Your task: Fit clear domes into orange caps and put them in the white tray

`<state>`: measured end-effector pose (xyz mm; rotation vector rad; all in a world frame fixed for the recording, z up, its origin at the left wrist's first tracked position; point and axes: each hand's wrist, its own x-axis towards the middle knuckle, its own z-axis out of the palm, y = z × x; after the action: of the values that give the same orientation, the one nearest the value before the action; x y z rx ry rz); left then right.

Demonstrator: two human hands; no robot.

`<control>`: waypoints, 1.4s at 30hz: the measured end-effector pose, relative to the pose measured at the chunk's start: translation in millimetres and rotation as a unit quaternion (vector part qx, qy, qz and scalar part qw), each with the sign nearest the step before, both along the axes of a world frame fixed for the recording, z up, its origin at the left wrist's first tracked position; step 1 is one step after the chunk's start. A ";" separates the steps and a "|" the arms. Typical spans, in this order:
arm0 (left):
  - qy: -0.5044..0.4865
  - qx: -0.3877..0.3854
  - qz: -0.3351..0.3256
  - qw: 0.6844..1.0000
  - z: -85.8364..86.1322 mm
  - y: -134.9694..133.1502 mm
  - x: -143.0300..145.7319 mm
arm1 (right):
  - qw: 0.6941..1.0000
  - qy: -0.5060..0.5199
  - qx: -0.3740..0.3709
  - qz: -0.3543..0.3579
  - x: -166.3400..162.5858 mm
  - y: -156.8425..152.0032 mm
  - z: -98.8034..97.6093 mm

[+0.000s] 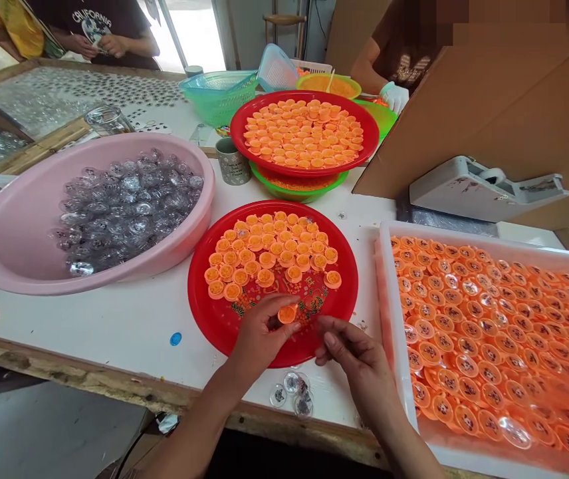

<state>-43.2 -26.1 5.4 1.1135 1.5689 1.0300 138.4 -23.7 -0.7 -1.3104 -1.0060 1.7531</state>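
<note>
My left hand (pixel 264 329) pinches a small orange plastic cup (pixel 287 314) between thumb and fingers, above the front of a red tray (pixel 199 313). Its round opening faces up towards me. Several similar orange cups (pixel 265 278) with saucer-like rims sit across the back and middle of that tray. My right hand (pixel 351 349) is at the tray's right front edge, apart from the left, its fingers curled towards the thumb; whatever they may hold is hidden. Several clear round lids (pixel 292 391) with dark printed pictures lie on the white table below the tray.
A pink basin (pixel 20 233) of clear lids stands left. At right, a white bin (pixel 387 299) holds many lidded orange pieces. Behind are a stacked red tray (pixel 239 143), a mug (pixel 233 163) and a tape dispenser (pixel 484 186). Two people work across the table.
</note>
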 end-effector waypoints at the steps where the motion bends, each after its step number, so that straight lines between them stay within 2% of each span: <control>1: -0.021 -0.022 0.005 1.000 2.0 0.2 -0.3 | 1.000 0.006 -0.004 0.003 -0.5 0.3 0.2; 4: -0.150 -0.108 0.001 0.983 11.9 -1.0 -2.1 | 1.000 -0.004 0.005 0.029 -0.5 0.3 -0.3; 6: -0.242 -0.146 0.012 0.959 18.6 -2.2 -3.7 | 0.998 -0.027 0.046 0.037 0.5 0.3 -1.8; 9: -0.334 -0.150 0.060 0.929 23.0 -2.7 -5.6 | 0.992 -0.054 0.110 0.025 1.4 0.8 -4.3; 12: -0.365 -0.154 0.087 0.914 21.1 -2.2 -5.6 | 0.994 -0.059 0.088 0.022 -0.8 2.2 -3.6; 17: -0.357 -0.168 0.051 0.917 18.4 -3.7 0.9 | 1.000 -0.005 0.014 0.008 -6.0 5.9 3.7; 25: -0.338 -0.200 -0.012 0.920 19.9 -12.4 16.1 | 0.996 -0.080 0.041 0.031 -2.2 8.8 6.6; 28: -0.316 -0.188 -0.018 0.930 18.9 -15.1 19.1 | 0.984 -0.159 0.080 0.028 0.1 6.4 8.6; 33: -0.265 -0.140 -0.048 0.953 20.2 -16.0 23.2 | 0.945 -0.240 0.220 0.023 2.1 2.2 12.7; 37: -0.178 -0.087 -0.045 0.979 18.6 -17.4 27.4 | 0.945 -0.239 0.223 0.001 0.7 0.4 13.6; 39: -0.179 -0.061 -0.027 0.982 16.3 -18.7 28.8 | 0.940 -0.247 0.234 -0.001 -0.1 -1.6 14.8; 42: -0.184 -0.033 -0.039 0.982 15.0 -20.6 28.1 | 0.918 -0.265 0.294 0.007 -0.5 -5.8 19.0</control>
<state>-15.2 -46.7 20.4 0.8728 1.2441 1.0553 137.9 -29.5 18.3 -1.3819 -1.6837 0.9684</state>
